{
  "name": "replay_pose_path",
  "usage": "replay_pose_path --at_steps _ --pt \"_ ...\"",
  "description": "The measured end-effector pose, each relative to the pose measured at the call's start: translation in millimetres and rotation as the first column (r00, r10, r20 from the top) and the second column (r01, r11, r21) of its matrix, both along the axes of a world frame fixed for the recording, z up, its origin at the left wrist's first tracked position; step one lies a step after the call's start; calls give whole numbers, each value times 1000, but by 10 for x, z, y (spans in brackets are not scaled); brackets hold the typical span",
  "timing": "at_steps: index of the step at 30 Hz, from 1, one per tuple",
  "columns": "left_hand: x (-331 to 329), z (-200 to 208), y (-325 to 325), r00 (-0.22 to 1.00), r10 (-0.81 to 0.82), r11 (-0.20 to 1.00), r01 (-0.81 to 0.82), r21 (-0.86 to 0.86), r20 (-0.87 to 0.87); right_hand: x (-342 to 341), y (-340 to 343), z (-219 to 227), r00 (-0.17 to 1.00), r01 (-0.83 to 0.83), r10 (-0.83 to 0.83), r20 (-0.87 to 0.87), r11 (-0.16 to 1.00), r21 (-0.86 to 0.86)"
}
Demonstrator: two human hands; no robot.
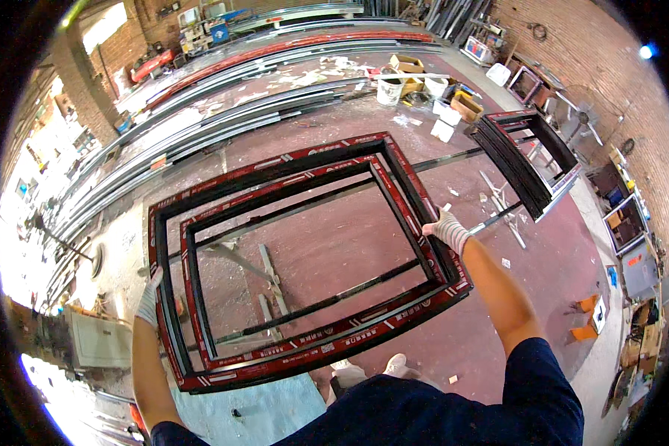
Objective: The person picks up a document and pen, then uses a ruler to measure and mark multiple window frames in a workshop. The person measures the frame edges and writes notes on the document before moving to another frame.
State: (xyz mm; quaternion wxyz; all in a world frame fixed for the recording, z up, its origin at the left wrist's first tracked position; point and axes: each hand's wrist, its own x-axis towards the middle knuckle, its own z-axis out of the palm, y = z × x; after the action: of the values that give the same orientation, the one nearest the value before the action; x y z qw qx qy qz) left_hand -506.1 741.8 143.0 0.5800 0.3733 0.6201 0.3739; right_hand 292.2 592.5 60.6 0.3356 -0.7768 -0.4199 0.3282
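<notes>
Both my hands, in striped light gloves, are at a large rectangular window frame (264, 172) with dark red printed film and black edges. My left hand (151, 299) is closed at its left side, its fingers partly hidden. My right hand (447, 230) grips the right side, thumb on top. Inside the outline of this frame appears a smaller red and black window frame (403, 215); whether the two touch, I cannot tell. Beneath them run dark support bars (327, 299), which extend right to a stack of similar frames (524, 163).
Long metal profiles (238, 119) lie across the floor at the far left. White buckets (389, 92) and cardboard boxes (467, 106) stand beyond the frames. A pale blue board (253, 409) is near my feet. An orange and white item (591, 318) lies at right.
</notes>
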Motion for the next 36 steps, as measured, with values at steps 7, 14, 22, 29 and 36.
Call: replay_pose_path --at_steps 7,14,22,29,36 --pt "-626 -894 195 924 -125 991 135 2 -361 -373 145 112 990 -69 99 104 963 -262" --pt "1253 -357 -378 108 189 950 230 210 -976 -102 -1192 319 995 83 -94 42 972 219" --pt "5105 187 -2603 647 61 179 742 646 -760 428 -5180 -1890 973 62 62 224 860 -507" --pt "7221 -109 -4190 422 -423 -273 784 557 -802 355 -7432 -2336 989 -20 -95 -113 672 -740" --pt "8558 -746 -4705 117 -726 -172 923 343 -677 1592 -7703 -1864 848 443 -530 -14 724 -529"
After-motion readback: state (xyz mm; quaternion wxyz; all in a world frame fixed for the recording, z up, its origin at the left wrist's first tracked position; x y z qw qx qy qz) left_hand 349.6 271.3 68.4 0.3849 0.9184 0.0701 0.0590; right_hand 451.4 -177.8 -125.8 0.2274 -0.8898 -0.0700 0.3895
